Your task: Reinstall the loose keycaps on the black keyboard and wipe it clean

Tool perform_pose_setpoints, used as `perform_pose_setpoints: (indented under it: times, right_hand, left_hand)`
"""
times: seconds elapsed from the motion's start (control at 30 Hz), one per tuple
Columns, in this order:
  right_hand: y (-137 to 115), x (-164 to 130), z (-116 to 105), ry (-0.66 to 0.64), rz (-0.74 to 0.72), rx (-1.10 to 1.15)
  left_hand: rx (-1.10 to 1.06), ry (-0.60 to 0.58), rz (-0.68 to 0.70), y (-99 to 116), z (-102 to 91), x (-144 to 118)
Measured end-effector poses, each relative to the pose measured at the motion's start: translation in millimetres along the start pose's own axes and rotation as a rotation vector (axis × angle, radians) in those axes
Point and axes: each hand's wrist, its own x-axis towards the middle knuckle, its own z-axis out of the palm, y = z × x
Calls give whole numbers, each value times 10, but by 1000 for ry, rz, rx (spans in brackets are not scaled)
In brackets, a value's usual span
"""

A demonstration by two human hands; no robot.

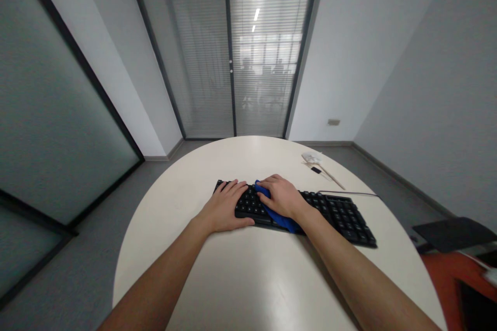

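Observation:
A black keyboard [337, 214] lies across the middle of a round white table [248, 274]. My left hand [226, 206] rests flat on the keyboard's left end, fingers spread a little, holding it down. My right hand [281, 196] presses a blue cloth [280, 218] onto the keys just right of the left hand. The cloth shows under the palm and at the fingertips. The keyboard's cable [349, 193] runs off its far right corner.
A small white wrapper, a thin stick and a small dark item [315, 161] lie at the table's far right. A dark chair seat [452, 232] and something red [454, 279] stand to the right. Glass partitions and a blinded door are beyond.

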Motion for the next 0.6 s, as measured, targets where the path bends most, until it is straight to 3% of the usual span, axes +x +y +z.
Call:
perform_pose_setpoints:
  times: [0.43,0.6]
  right_hand:
    - [-93,38,-137,-75,-5,-108]
    - [-15,24,-233,-116,93,-138]
  left_hand:
    - [6,-6,-7,-1,-10,-5]
    - [3,-4,3,-25,5,-7]
